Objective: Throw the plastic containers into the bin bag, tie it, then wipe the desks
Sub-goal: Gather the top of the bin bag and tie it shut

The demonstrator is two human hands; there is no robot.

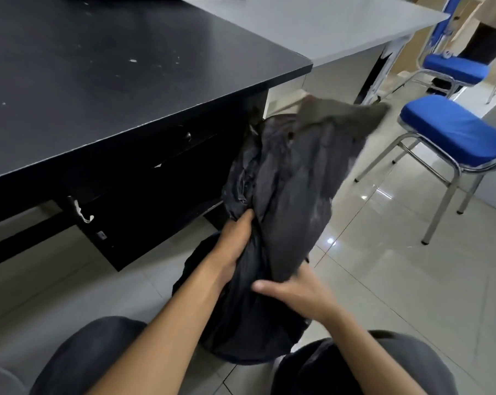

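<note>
The black bin bag (284, 181) (crumpled, matte, top blurred) sits on the floor (383, 280) beside the desk (98, 81). The left hand (232, 246) grips its gathered neck; the right hand (295, 293) has its fingers behind the film, grip unclear.

The left hand (235, 246) and the right hand (295, 295) are bare, and so are both forearms as far back as the lower edge of the view. The right hand is somewhat blurred. The legs are in dark grey trousers (93, 352) of plain, matte cloth, a little paler where light falls across the two knees
</note>
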